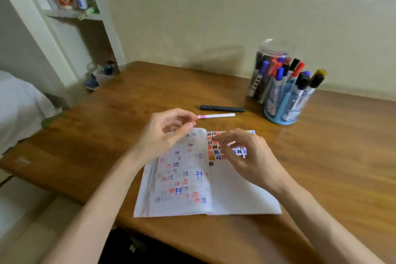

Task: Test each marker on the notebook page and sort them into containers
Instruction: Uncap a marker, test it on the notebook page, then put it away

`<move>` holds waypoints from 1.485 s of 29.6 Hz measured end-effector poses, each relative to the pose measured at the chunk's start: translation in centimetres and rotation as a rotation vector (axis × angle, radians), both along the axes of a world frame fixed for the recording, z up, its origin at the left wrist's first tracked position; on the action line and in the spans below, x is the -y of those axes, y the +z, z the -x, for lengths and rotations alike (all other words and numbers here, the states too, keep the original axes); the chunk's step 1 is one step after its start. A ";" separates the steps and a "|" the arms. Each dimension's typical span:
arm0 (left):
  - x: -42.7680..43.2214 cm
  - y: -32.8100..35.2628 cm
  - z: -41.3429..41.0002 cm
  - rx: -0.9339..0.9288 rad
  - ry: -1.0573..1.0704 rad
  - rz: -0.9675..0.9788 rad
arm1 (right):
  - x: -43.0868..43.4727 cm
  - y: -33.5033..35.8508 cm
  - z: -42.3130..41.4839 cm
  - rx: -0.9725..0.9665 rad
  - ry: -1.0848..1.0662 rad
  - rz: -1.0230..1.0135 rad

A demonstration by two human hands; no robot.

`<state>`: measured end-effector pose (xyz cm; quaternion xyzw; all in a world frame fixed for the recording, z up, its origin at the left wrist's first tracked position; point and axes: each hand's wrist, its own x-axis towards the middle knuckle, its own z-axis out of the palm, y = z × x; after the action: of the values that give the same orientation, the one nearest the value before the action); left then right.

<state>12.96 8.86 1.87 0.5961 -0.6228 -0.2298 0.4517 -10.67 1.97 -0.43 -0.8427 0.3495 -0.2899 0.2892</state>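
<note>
Head view: an open notebook (235, 195) lies on the wooden table (107, 135), both pages dotted with red, blue and black test marks. The right hand (248, 156) hovers over the upper right page, blurred, fingers loosely curled with nothing visible in them. The left hand (165, 133) hangs above the notebook's top left corner, thumb and fingers bent together. Its fingertips come right up to the end of a white marker (216, 116) with a pink band; whether they pinch it, I cannot tell. Just behind lies a black marker (222, 108). Farther right, a blue holder (278, 119) and a clear jar (263, 53) stand touching, both packed with capped markers (278, 79).
</note>
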 end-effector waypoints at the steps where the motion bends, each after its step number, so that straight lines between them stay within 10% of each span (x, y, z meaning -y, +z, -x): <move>1: 1.8 -0.3 0.6 0.047 -0.014 -0.010 | 0.3 0.0 1.5 -0.006 -0.036 0.008; 11: 13.3 -2.9 4.5 0.519 0.268 -0.259 | 1.9 -0.6 7.4 -0.009 -0.176 -0.070; 19: 9.8 0.4 7.5 0.107 -0.022 -0.182 | 2.5 -0.4 7.0 0.168 -0.275 -0.173; 25: 6.9 0.3 11.1 0.128 -0.202 -0.125 | 1.5 0.3 7.0 0.571 -0.296 -0.371; 44: 6.4 -2.8 7.1 0.179 -0.065 0.003 | 0.5 -0.8 5.7 0.409 -0.181 -0.389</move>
<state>5.84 2.43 -0.96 0.5931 -0.6799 -0.1892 0.3876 -16.32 1.50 -1.26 -0.6609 0.4066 -0.4059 0.4828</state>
